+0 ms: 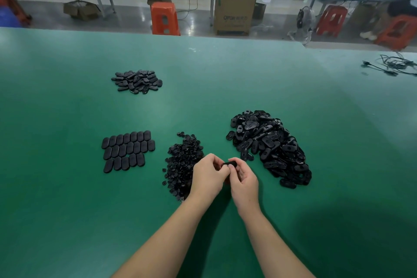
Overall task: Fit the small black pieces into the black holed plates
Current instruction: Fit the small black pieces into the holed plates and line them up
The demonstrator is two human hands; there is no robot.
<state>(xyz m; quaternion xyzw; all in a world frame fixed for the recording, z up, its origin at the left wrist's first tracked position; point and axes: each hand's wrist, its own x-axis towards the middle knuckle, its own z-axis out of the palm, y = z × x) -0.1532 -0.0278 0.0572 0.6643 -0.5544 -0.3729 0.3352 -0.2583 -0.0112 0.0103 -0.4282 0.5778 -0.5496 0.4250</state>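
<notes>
A black holed plate (229, 164) is pinched between the left hand (208, 176) and right hand (244, 179), both curled round it above the green table (67, 210). Small black pieces (182, 165) lie at nine o'clock, loose plates (268, 144) at two o'clock.

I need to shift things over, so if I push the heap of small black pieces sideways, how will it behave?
The heap of small black pieces would probably spread rather than slide as one: it is loose, with strays already at its edges. The pieces look round, so a few might roll. They seem light, likely needing little force on the green mat.
</notes>
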